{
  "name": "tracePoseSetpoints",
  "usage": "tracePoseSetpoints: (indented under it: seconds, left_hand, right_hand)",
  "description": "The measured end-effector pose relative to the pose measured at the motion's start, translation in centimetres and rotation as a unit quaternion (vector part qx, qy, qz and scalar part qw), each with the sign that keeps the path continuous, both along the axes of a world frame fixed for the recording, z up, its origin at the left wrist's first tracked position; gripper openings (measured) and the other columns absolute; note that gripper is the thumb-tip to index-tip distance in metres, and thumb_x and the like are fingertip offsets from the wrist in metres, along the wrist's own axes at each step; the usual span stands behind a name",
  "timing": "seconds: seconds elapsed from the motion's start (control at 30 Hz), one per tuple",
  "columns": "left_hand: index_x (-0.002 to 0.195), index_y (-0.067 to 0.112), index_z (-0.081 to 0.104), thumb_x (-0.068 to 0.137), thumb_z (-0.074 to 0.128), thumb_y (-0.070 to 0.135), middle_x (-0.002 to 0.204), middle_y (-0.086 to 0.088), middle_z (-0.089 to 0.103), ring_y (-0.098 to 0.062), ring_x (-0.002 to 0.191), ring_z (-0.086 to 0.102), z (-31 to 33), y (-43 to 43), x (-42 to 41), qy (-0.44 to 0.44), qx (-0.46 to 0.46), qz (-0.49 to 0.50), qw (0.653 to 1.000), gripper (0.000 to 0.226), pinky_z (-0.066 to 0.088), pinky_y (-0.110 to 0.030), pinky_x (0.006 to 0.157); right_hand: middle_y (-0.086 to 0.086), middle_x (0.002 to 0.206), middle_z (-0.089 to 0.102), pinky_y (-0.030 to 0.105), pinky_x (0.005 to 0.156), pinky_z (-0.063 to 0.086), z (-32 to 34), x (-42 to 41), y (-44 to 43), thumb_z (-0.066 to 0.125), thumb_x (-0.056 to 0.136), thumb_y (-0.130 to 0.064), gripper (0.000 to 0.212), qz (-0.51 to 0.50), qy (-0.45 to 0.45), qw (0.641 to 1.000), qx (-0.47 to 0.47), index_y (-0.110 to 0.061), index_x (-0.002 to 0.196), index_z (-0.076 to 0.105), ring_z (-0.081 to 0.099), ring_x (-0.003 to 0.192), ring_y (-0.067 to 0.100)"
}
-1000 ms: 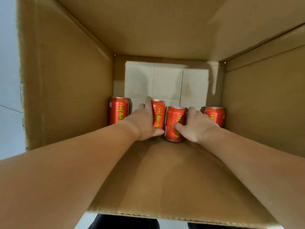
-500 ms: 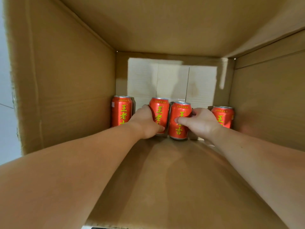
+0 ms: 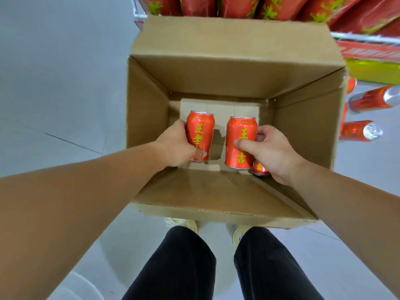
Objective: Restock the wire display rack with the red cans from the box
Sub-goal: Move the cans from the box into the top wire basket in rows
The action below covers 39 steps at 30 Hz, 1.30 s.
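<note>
1. Grey floor [image 3: 54, 83] carries an open cardboard box [image 3: 227, 68], which stands in front of the person's light shoes [image 3: 184, 223] and black trousers [image 3: 179, 267].
2. Left hand [image 3: 175, 148] is wrapped around an upright red can [image 3: 200, 131] inside the box, nearer its left wall.
3. Right hand [image 3: 272, 152] grips a second upright red can [image 3: 239, 135], nearer the right wall and well apart from the first.
4. A third red can [image 3: 259, 167] peeks out beneath the right hand, just beside the second; I cannot tell whether the hand holds it too.
5. Beyond the box's far edge the wire display rack [image 3: 363, 37] shows red stock, with more cans lying on their sides [image 3: 368, 100] past the right wall.
</note>
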<state>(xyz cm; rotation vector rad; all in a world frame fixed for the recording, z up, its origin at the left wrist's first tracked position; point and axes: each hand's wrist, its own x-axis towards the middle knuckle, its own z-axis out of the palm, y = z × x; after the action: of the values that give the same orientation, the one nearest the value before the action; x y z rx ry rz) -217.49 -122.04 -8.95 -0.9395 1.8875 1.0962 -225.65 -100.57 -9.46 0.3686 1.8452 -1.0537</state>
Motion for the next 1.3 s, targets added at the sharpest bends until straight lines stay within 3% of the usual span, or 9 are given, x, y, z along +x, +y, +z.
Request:
tracePoseSetpoints:
  seconds: [0.2,0.37,0.43,0.53,0.63,0.73,0.83,1.03,1.3]
  left_hand:
    - [0.145,0.021,0.035,0.072,0.092,0.030,0.124,0.004,0.057,-0.019,0.115,0.058,13.7,-0.3,-3.2,0.074,-0.016,-0.007,0.997,0.093,0.050,-0.044,0.103]
    - [0.136,0.025,0.038,0.069,0.094,0.026,0.116,0.006,0.061,-0.015,0.105,0.062,26.4,-0.5,-4.9,0.125,-0.017,0.018,0.992,0.088,0.052,-0.038,0.095]
    - [0.124,0.029,0.040,0.068,0.094,0.021,0.103,0.011,0.062,-0.007,0.092,0.063,32.3,-0.8,-5.3,0.154,-0.018,0.030,0.987,0.078,0.052,-0.026,0.079]
    - [0.103,0.031,0.043,0.069,0.092,0.008,0.094,0.008,0.065,-0.001,0.079,0.066,41.0,-1.0,-6.0,0.204,-0.017,0.053,0.977,0.064,0.050,-0.015,0.059]
    - [0.113,0.022,0.045,0.069,0.090,0.002,0.102,-0.001,0.068,-0.010,0.088,0.070,49.5,-0.7,-6.5,0.251,-0.019,0.054,0.966,0.066,0.057,-0.026,0.078]
    - [0.108,0.024,0.044,0.068,0.090,0.001,0.104,-0.003,0.070,-0.012,0.087,0.073,56.9,-0.4,-7.1,0.295,-0.009,0.048,0.954,0.066,0.059,-0.033,0.085]
    - [0.114,0.022,0.042,0.068,0.092,0.008,0.107,-0.008,0.070,-0.024,0.094,0.073,63.3,-0.2,-7.5,0.328,-0.011,0.031,0.944,0.070,0.059,-0.044,0.083]
    - [0.100,0.032,0.043,0.066,0.094,0.011,0.104,-0.003,0.073,-0.018,0.089,0.075,74.0,-0.4,-9.0,0.403,-0.009,-0.010,0.915,0.064,0.059,-0.041,0.089]
    - [0.104,0.025,0.058,0.055,0.095,0.029,0.090,0.000,0.078,-0.017,0.081,0.076,85.7,0.3,-14.1,0.471,-0.034,-0.074,0.879,0.062,0.061,-0.046,0.084]
  right_hand:
    - [0.002,0.103,0.070,0.042,0.088,0.058,13.7,-2.5,-1.4,0.086,0.073,-0.028,0.049,0.005,0.092,0.996,-0.017,-0.018,0.113,0.059,0.070,0.092,0.017]
    - [0.001,0.096,0.074,0.043,0.089,0.058,26.3,-4.7,-1.7,0.086,0.073,-0.023,0.045,0.002,0.148,0.988,-0.039,-0.015,0.110,0.061,0.072,0.090,0.017]
    - [0.002,0.098,0.073,0.046,0.091,0.056,32.0,-5.4,-1.4,0.086,0.075,-0.022,0.046,-0.003,0.171,0.984,-0.047,-0.013,0.112,0.060,0.071,0.094,0.019]
    - [-0.008,0.089,0.065,0.020,0.075,0.055,40.7,-5.5,-0.7,0.084,0.078,-0.019,0.045,-0.028,0.209,0.975,-0.063,-0.011,0.114,0.059,0.066,0.076,-0.004]
    - [-0.006,0.085,0.065,0.010,0.061,0.050,48.6,-5.4,-0.4,0.082,0.080,-0.011,0.036,-0.042,0.252,0.964,-0.073,-0.008,0.107,0.059,0.065,0.068,-0.006]
    - [0.002,0.095,0.071,0.034,0.084,0.058,56.1,-5.3,-0.4,0.083,0.079,-0.014,0.037,-0.056,0.290,0.951,-0.087,-0.010,0.109,0.061,0.070,0.087,0.016]
    - [0.000,0.101,0.069,0.038,0.080,0.058,62.1,-5.3,-0.2,0.084,0.079,-0.025,0.045,-0.071,0.336,0.935,-0.090,-0.012,0.114,0.059,0.069,0.090,0.018]
    - [-0.011,0.100,0.066,0.009,0.058,0.048,71.9,-6.7,0.4,0.084,0.074,-0.040,0.050,-0.089,0.412,0.902,-0.089,-0.022,0.114,0.059,0.066,0.080,-0.008]
    - [-0.006,0.110,0.068,0.037,0.086,0.056,83.5,-11.3,1.9,0.074,0.055,-0.065,0.081,-0.117,0.494,0.857,-0.086,-0.021,0.121,0.060,0.067,0.099,0.014]
